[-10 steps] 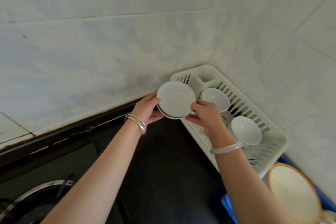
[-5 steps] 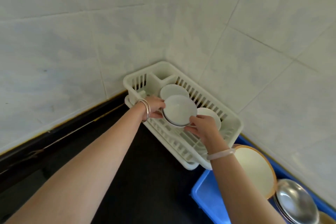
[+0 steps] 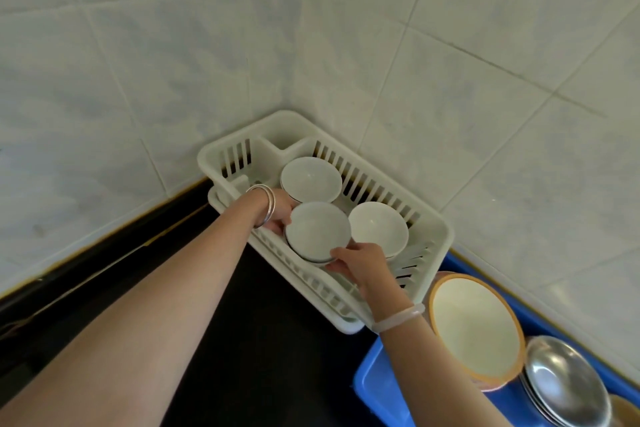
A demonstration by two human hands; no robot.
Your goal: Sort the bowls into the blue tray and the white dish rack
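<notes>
Fingers (image 3: 341, 255) of both hands pinch opposite rims of stacked white bowls (image 3: 317, 230) over the white dish rack (image 3: 429, 239). Glazed, likely slippery, chippable; rim grip suits.

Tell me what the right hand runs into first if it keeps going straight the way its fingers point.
The right hand points up and left, already touching the stacked white bowls it holds with the left hand. Beyond them lies that left hand, though depth is hard to judge here.
</notes>
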